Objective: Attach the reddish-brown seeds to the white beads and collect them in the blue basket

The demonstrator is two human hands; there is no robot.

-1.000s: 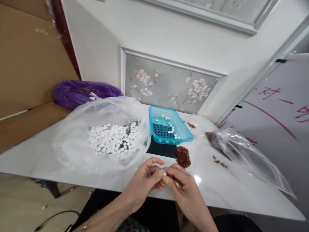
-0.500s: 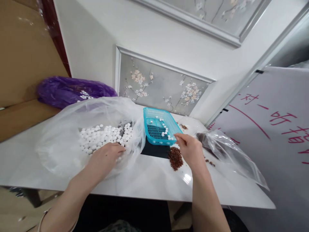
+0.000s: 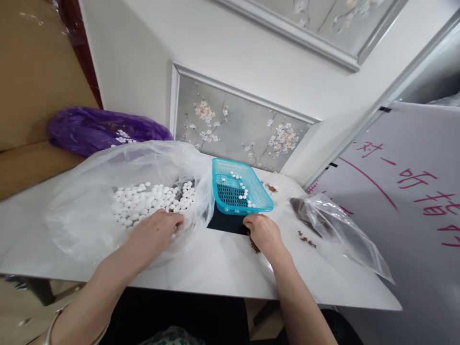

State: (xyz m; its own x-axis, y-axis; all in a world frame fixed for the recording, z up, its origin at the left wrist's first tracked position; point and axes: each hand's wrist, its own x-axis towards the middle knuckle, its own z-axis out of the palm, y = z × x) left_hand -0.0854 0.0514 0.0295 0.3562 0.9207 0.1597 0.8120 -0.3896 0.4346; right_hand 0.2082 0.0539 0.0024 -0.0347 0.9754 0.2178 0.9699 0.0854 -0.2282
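A translucent plastic bag [image 3: 81,206] lies wide on the table with many small white balls [image 3: 143,203] inside. My left hand [image 3: 160,231] is at its near edge, fingers curled together beside the balls; what they hold is hidden. My right hand [image 3: 265,234] hovers over or touches a pile of small reddish-brown pieces [image 3: 254,246], thumb and fingers pinched; anything between them is too small to make out. Just beyond it stands a blue plastic basket [image 3: 235,210] with several white balls in it. A black mat [image 3: 224,223] lies partly under the basket.
A purple bag [image 3: 82,129] with more white balls lies at the back left. On the right are a clear bag [image 3: 345,235] with brown contents and a few loose brown bits [image 3: 306,239]. A whiteboard [image 3: 417,230] stands beyond the white table [image 3: 215,268].
My right hand has moved from the near right corner of the basket down and left to the brown pile, now largely covering it. My left hand stays at the bag.
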